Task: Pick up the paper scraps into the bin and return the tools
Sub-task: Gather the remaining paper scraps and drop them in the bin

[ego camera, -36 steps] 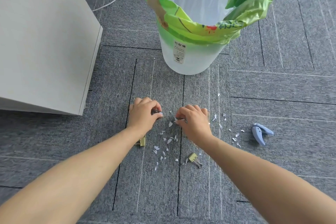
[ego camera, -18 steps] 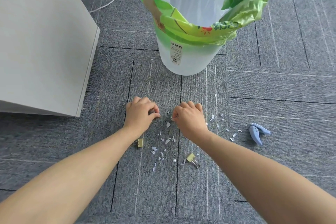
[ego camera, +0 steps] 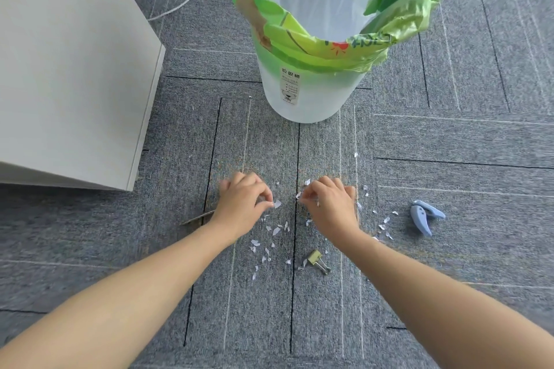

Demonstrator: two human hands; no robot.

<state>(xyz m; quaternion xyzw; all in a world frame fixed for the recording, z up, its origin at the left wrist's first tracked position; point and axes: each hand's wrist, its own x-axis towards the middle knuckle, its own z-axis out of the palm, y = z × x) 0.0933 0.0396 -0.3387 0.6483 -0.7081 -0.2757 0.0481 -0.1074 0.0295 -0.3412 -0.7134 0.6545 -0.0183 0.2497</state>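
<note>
Both our forearms reach forward over the grey carpet (ego camera: 449, 278), knuckles up. Our left hand (ego camera: 244, 204) and right hand (ego camera: 326, 204) each have curled fingers, thumb and forefinger pinching small white paper scraps (ego camera: 276, 231). More torn, pale bits lie scattered between our wrists, near a gold binder clip (ego camera: 317, 259). The bag-lined white bin (ego camera: 308, 99) stands just ahead, with a blue hole punch (ego camera: 424, 216) to the right.

An office, by its grey carpet tiles (ego camera: 449, 159), white cabinet (ego camera: 69, 69), binder clip (ego camera: 315, 257) and lined bin (ego camera: 311, 102).
</note>
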